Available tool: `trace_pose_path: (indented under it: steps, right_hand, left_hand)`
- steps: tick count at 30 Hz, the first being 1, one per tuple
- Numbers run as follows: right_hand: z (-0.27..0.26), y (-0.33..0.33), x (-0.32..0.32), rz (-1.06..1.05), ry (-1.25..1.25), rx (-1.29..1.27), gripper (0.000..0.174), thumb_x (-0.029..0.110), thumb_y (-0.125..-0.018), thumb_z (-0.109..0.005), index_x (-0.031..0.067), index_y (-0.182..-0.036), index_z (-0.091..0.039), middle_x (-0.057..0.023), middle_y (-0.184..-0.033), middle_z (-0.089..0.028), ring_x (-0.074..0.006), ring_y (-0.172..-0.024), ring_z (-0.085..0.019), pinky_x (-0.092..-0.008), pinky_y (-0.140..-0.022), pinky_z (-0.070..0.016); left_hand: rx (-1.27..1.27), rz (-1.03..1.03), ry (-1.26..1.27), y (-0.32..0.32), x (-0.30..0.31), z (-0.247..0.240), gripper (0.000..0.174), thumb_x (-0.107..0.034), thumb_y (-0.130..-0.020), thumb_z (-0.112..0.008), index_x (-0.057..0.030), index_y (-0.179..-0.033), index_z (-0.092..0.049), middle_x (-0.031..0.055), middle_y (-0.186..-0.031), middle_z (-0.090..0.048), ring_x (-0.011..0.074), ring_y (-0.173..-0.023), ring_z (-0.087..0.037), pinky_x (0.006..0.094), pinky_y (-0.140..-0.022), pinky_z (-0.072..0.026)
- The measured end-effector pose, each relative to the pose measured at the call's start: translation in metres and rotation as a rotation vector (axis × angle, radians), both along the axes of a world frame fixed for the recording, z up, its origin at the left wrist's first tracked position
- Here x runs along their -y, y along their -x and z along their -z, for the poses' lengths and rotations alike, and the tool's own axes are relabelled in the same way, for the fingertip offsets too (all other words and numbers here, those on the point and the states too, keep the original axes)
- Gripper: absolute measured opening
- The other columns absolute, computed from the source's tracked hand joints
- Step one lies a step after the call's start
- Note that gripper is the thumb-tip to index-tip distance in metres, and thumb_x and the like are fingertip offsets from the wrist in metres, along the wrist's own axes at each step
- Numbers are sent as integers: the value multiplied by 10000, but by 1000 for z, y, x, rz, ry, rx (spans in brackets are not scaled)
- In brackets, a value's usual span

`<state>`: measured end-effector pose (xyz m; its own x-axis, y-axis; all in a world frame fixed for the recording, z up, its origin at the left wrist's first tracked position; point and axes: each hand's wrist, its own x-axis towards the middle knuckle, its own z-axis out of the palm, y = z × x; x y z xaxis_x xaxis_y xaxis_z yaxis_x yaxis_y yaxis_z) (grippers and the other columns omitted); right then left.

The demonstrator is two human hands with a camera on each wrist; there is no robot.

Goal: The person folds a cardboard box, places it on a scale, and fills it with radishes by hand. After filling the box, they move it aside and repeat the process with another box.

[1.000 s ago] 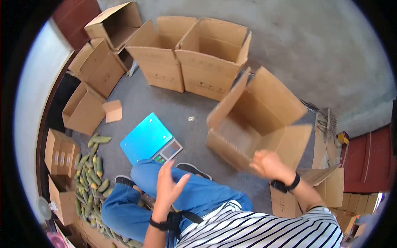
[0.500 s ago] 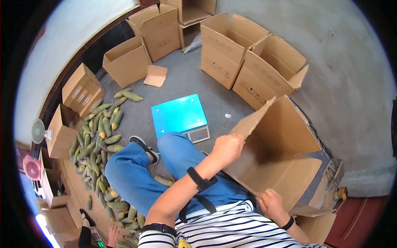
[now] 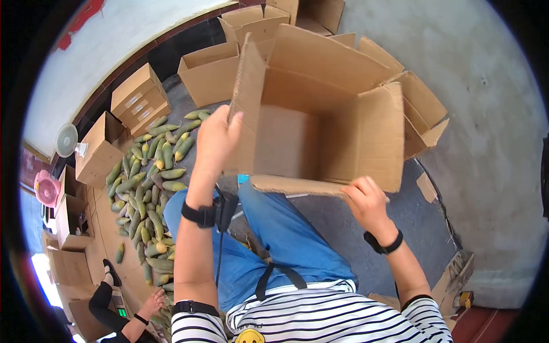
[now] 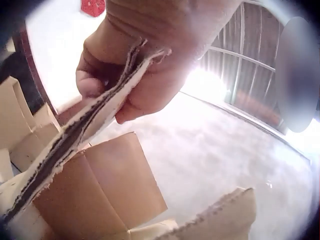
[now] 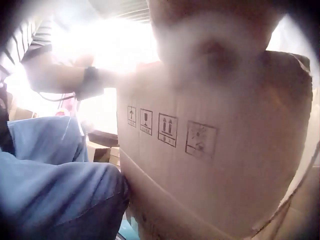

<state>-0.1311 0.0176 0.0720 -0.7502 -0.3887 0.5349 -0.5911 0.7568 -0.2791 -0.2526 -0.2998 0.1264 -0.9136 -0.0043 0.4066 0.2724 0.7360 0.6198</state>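
Note:
An empty open cardboard box [image 3: 309, 128] is held up in front of the knees, its opening facing the head camera. The left hand [image 3: 216, 140] grips the edge of its left flap; in the left wrist view the fingers of the left hand [image 4: 145, 60] curl round that torn double edge. At the near edge, the right hand [image 3: 367, 201] pinches the lower flap. The right wrist view has the box's printed outer side [image 5: 170, 145] below the blurred right hand [image 5: 210, 45]. Behind the box the blue scale [image 3: 243, 178] is mostly hidden.
Green, cucumber-like vegetables [image 3: 146, 200] are heaped on the floor at the left. More open boxes [image 3: 209, 74] line the wall and stand behind the held box. Another person's hand [image 3: 153, 302] shows at lower left, near a pink fan [image 3: 47, 188].
The box has come up and left from the right-hand floor, in front of the scale. Both hands moved left with it, the left hand onto its left flap. The head view has turned left.

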Motion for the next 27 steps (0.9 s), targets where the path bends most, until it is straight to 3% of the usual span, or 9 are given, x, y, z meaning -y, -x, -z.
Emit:
trace_pose_path:
  steps: [6,8,9,11,12,15,17,23,27]
  right_hand:
    - [3,67,45,-190,-154,-179,122,100,-717,-686,86,-812,-611,-43,-795,-526,-227,-755,-548,-346,-641,-477]
    - [-6,82,53,-212,-164,-205,109,119,-723,-674,89,-795,-597,-41,-792,-522,-227,-756,-542,-340,-650,-479]
    - [-8,89,55,-223,-156,-178,121,104,-724,-693,73,-819,-624,-50,-798,-543,-239,-755,-552,-346,-647,-477]
    - [-13,95,59,-241,-132,-132,133,99,-729,-727,59,-832,-653,-60,-804,-563,-251,-760,-562,-359,-653,-479]
    - [-15,96,60,-268,-130,-136,133,99,-729,-727,59,-832,-653,-60,-804,-563,-251,-760,-562,-359,-653,-479]
    - [-17,98,61,-238,-125,-86,120,114,-754,-730,49,-814,-648,-68,-802,-561,-260,-772,-567,-366,-660,-478]
    - [-19,103,65,-241,-135,-93,121,116,-758,-730,49,-818,-649,-70,-803,-563,-261,-774,-567,-369,-661,-477]
    - [-23,115,74,-235,-160,-104,165,173,-805,-721,55,-793,-607,-72,-795,-548,-273,-776,-562,-382,-672,-481]
    - [-31,117,74,-246,-174,-57,209,213,-814,-718,43,-792,-597,-85,-792,-548,-291,-775,-565,-404,-682,-479]
  left_hand:
    - [32,-173,-25,0,52,22,275,-244,-934,-583,9,-842,-526,206,-755,-598,395,-738,-592,448,-673,-457]
    - [-71,-192,-52,-27,64,37,217,-215,-929,-595,-1,-946,-563,198,-902,-626,380,-797,-612,431,-710,-480]
    - [-71,-214,-47,-43,70,45,217,-215,-929,-595,-1,-946,-563,198,-902,-626,380,-797,-612,431,-710,-480]
    - [-171,-335,14,-76,81,64,275,-190,-915,-614,3,-1104,-562,207,-1070,-604,373,-922,-611,409,-793,-486]
    - [-134,-386,120,-93,91,74,380,-206,-897,-641,10,-1191,-533,215,-1159,-573,368,-1066,-569,433,-883,-456]
    - [-63,-448,276,-126,114,114,469,-286,-839,-699,-21,-1198,-555,197,-1193,-573,350,-1167,-516,467,-936,-421]
    - [-14,-435,581,-135,110,116,508,-361,-761,-747,-50,-1134,-601,160,-1169,-582,337,-1148,-516,491,-907,-421]
    - [135,-376,501,-120,115,108,440,-370,-714,-763,-61,-999,-632,114,-1036,-611,321,-1034,-560,478,-830,-460]
    - [120,-370,465,-119,115,111,426,-375,-712,-762,-65,-977,-639,110,-1034,-612,310,-1034,-563,463,-822,-470]
